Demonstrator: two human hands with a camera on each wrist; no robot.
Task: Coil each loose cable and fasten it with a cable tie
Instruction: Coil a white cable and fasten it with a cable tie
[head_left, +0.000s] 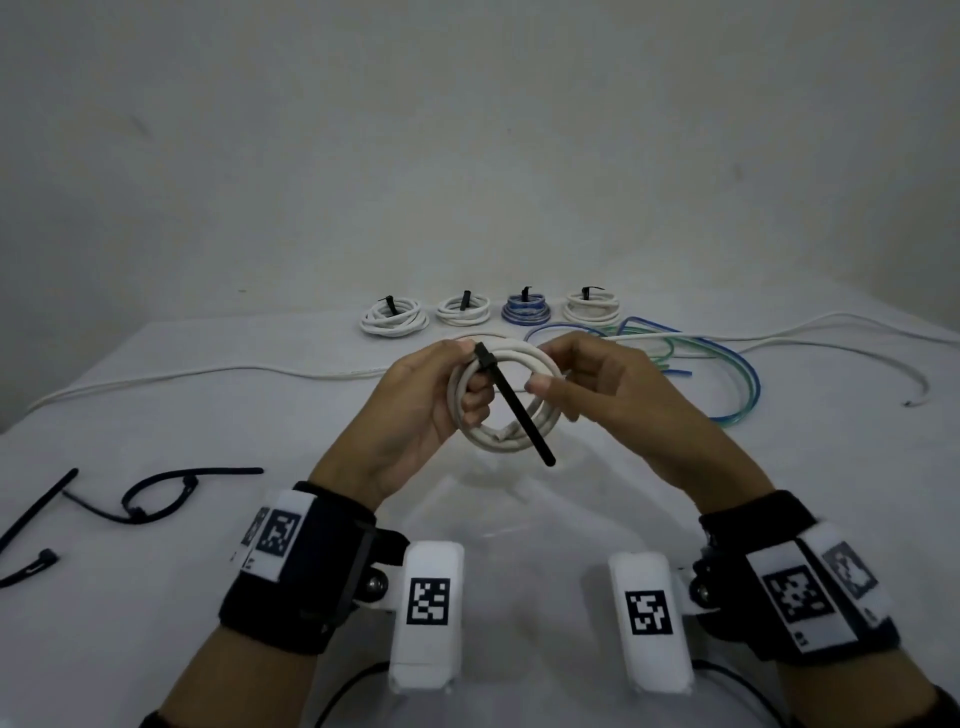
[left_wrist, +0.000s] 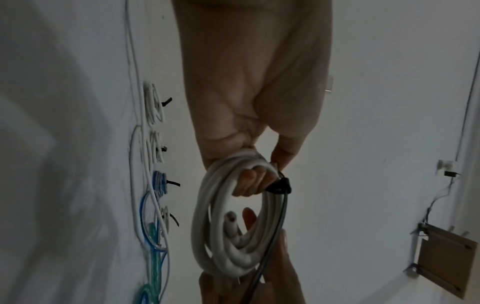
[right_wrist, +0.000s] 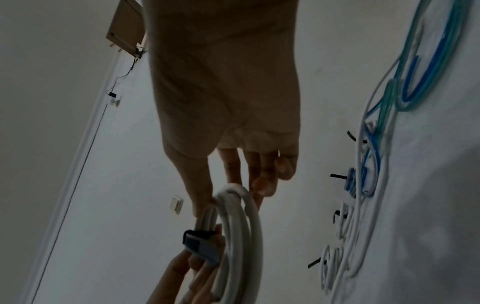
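While the white table fills the head view from edge to edge, both hands meet above its middle around a white cable coil. Loose blue, green and white cables sprawl at about two o'clock from the coil, and four tied coils sit in a row at twelve o'clock by the far edge. Spare black cable ties lie at eight o'clock, a thing neither wrist view shows. Fingers of the left hand are curled through the coil and clamped on its bundled strands, with the thumb at the head of a black cable tie wrapped round them; its tail slants down to five o'clock. At the coil's opposite side, the right hand pinches the strands between thumb and fingertips. Only the left wrist view shows the cut cable end tucked inside the coil, and only the wrist views show a wooden board on the wall.
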